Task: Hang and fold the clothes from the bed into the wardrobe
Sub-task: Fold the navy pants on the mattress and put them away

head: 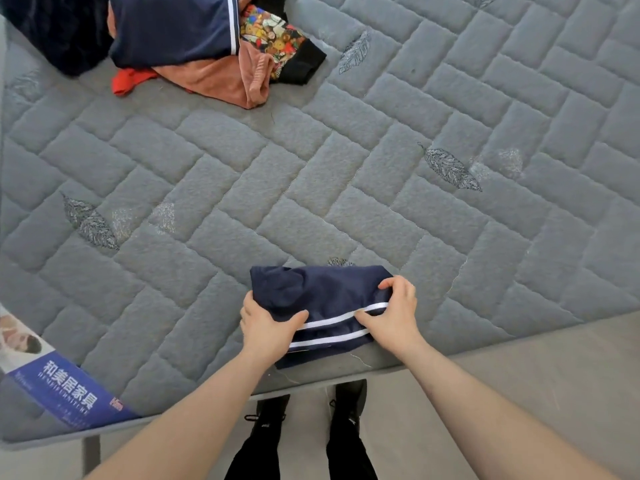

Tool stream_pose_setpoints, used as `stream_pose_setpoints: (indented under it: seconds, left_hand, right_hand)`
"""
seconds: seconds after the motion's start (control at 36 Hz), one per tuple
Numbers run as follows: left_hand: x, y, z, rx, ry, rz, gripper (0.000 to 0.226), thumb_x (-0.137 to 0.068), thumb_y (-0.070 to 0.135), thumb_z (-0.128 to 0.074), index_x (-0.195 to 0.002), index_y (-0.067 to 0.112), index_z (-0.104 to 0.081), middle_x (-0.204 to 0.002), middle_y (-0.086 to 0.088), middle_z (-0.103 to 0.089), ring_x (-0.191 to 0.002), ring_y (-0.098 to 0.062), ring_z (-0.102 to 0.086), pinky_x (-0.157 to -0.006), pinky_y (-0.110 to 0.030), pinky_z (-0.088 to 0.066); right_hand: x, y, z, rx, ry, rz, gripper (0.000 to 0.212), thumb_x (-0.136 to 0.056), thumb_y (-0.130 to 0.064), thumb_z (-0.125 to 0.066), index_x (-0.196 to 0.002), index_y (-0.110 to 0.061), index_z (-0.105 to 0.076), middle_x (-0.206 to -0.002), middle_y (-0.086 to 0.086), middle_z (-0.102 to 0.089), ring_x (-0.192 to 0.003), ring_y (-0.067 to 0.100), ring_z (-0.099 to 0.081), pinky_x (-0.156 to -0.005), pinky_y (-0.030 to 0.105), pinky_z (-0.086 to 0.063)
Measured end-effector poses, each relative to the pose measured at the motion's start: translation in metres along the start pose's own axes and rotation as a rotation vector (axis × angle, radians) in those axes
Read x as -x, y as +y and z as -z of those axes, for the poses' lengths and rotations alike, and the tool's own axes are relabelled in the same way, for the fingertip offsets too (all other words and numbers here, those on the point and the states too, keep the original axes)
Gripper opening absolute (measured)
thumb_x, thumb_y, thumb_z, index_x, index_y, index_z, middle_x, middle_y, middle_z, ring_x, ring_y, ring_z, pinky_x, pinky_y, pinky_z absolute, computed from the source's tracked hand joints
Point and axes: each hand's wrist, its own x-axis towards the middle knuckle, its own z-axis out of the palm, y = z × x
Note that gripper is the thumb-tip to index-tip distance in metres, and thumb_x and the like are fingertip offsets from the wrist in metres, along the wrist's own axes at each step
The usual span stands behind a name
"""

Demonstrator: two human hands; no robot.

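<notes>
A folded navy garment with two white stripes lies at the near edge of the grey quilted mattress. My left hand grips its left end, thumb on top and fingers tucked under the cloth. My right hand grips its right end, thumb on the striped face and fingers curled over the far corner. A pile of other clothes sits at the far left of the bed: another navy striped piece, a rust-orange velvet garment, a red item and a colourful patterned piece.
A blue printed label covers the mattress's near left corner. The bed's edge runs just before my black shoes on a grey floor. Wide bare mattress lies between the folded garment and the pile.
</notes>
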Motion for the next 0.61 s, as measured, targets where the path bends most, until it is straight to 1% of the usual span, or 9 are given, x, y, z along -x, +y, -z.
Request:
stream_pose_setpoints:
  seconds: [0.08,0.14,0.19,0.28,0.33,0.39,0.44,0.53,0.61]
  left_hand:
    - [-0.006,-0.005,-0.004,0.055,-0.038,0.082,0.110,-0.064,0.040,-0.092,-0.148,0.011,-0.027,-0.147,-0.010,-0.042,-0.134,-0.030,-0.046,-0.111,-0.048,-0.043]
    - [-0.010,-0.008,-0.003,0.115,-0.092,0.126,0.095,-0.067,0.034,-0.091,-0.137,0.012,-0.031,-0.130,-0.004,-0.054,-0.111,-0.021,-0.059,-0.090,-0.037,-0.054]
    - [-0.013,-0.011,0.000,0.160,-0.142,0.154,0.079,-0.070,0.027,-0.090,-0.127,0.015,-0.036,-0.112,0.001,-0.061,-0.092,-0.012,-0.061,-0.075,-0.030,-0.053]
    - [-0.016,-0.012,0.008,0.245,-0.243,0.187,0.057,-0.077,0.015,-0.085,-0.125,0.013,-0.054,-0.109,-0.002,-0.071,-0.096,-0.021,-0.069,-0.091,-0.042,-0.057]
    - [-0.013,-0.009,0.016,0.278,-0.320,0.201,0.045,-0.082,0.012,-0.082,-0.123,0.013,-0.061,-0.107,-0.003,-0.075,-0.097,-0.025,-0.072,-0.094,-0.045,-0.057]
    - [-0.005,-0.004,0.026,0.318,-0.373,0.198,0.040,-0.085,0.009,-0.078,-0.122,0.012,-0.063,-0.105,-0.004,-0.078,-0.095,-0.025,-0.074,-0.086,-0.041,-0.059]
    - [0.008,0.007,0.041,0.345,-0.429,0.180,0.033,-0.088,0.007,-0.075,-0.119,0.011,-0.064,-0.101,-0.004,-0.079,-0.091,-0.024,-0.076,-0.078,-0.036,-0.059]
    - [0.038,0.025,0.070,0.333,-0.498,0.138,0.026,-0.091,0.008,-0.072,-0.116,0.012,-0.065,-0.100,-0.004,-0.079,-0.090,-0.024,-0.076,-0.077,-0.037,-0.058]
    - [0.076,0.051,0.105,0.258,-0.568,0.057,0.024,-0.093,0.013,-0.071,-0.117,0.012,-0.066,-0.100,-0.004,-0.079,-0.090,-0.022,-0.076,-0.073,-0.034,-0.058]
  right_hand:
    - [-0.003,-0.007,-0.008,-0.144,0.008,-0.217,0.071,-0.064,-0.018,-0.084,-0.117,-0.024,-0.035,-0.128,-0.002,-0.036,-0.125,0.022,-0.042,-0.103,0.037,-0.043]
    - [-0.004,-0.009,-0.008,-0.276,-0.019,-0.330,0.078,-0.061,-0.033,-0.082,-0.120,-0.027,-0.031,-0.132,0.003,-0.042,-0.119,0.024,-0.050,-0.091,0.036,-0.046]
    - [-0.006,-0.006,-0.004,-0.385,-0.022,-0.385,0.080,-0.069,-0.037,-0.084,-0.126,-0.026,-0.029,-0.135,0.004,-0.047,-0.114,0.024,-0.056,-0.082,0.033,-0.046]
    - [-0.007,0.000,0.005,-0.414,-0.084,-0.398,0.093,-0.075,-0.029,-0.088,-0.143,-0.024,-0.025,-0.134,-0.003,-0.049,-0.112,0.019,-0.058,-0.084,0.029,-0.046]
    - [-0.003,0.001,0.011,-0.408,-0.138,-0.434,0.084,-0.073,-0.029,-0.090,-0.138,-0.016,-0.039,-0.127,-0.003,-0.061,-0.105,0.016,-0.065,-0.079,0.028,-0.050]
    - [0.007,0.001,0.015,-0.433,-0.166,-0.452,0.064,-0.072,-0.028,-0.091,-0.125,-0.014,-0.059,-0.112,0.001,-0.074,-0.095,0.018,-0.073,-0.074,0.030,-0.056]
    - [0.025,-0.005,0.020,-0.506,-0.173,-0.424,0.048,-0.073,-0.023,-0.090,-0.116,-0.015,-0.070,-0.103,0.002,-0.078,-0.092,0.019,-0.076,-0.081,0.033,-0.059]
    - [0.067,-0.024,0.038,-0.639,-0.141,-0.407,0.039,-0.077,-0.017,-0.087,-0.114,-0.015,-0.073,-0.103,0.001,-0.079,-0.097,0.020,-0.075,-0.093,0.040,-0.058]
    - [0.121,-0.051,0.069,-0.728,-0.102,-0.431,0.040,-0.080,-0.015,-0.085,-0.117,-0.014,-0.070,-0.106,0.003,-0.078,-0.100,0.024,-0.075,-0.096,0.045,-0.057]
